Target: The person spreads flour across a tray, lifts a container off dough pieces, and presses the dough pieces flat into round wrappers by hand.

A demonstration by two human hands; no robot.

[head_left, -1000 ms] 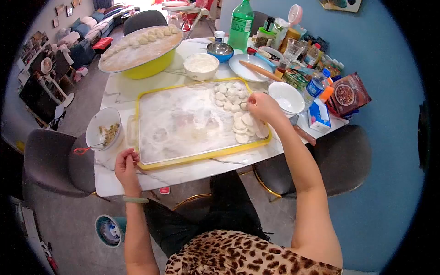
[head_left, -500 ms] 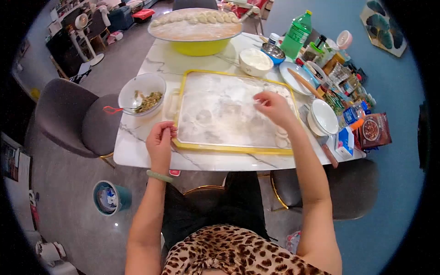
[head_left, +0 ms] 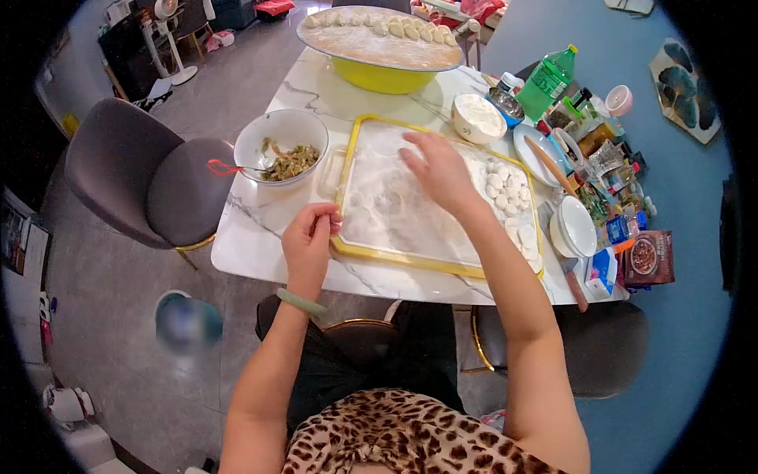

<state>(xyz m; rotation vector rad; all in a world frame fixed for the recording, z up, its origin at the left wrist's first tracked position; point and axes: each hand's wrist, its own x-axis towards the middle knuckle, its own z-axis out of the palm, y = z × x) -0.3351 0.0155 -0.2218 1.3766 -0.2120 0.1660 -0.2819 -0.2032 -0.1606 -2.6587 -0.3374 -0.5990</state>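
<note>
A yellow-rimmed cutting board [head_left: 410, 254] dusted with white flour lies before me. My right hand [head_left: 437, 171] is over its upper middle, fingers apart and nothing visible in them. At the board's left edge my left hand [head_left: 309, 241] is closed, thumb against curled fingers; whatever it may hold is hidden. Small dough pieces [head_left: 509, 189] cluster on the board's right side, with flattened dough rounds [head_left: 523, 237] below them, partly behind my right forearm. Left of the board stands a white bowl [head_left: 251, 141] of chopped filling [head_left: 292, 162], a red-handled spoon [head_left: 225, 167] in it.
Behind the board, a round tray [head_left: 379, 49] of dumplings rests on a yellow-green basin [head_left: 379, 77]. A flour bowl [head_left: 478, 118], green bottle [head_left: 547, 83], rolling pin [head_left: 550, 164], white bowl [head_left: 574, 227] and knife [head_left: 575, 288] crowd the right. A grey chair [head_left: 130, 178] stands left.
My right hand has moved left and away from me across the board, uncovering the dough pieces at right. The whole view has shifted slightly. My left hand stays closed by the board's left edge.
</note>
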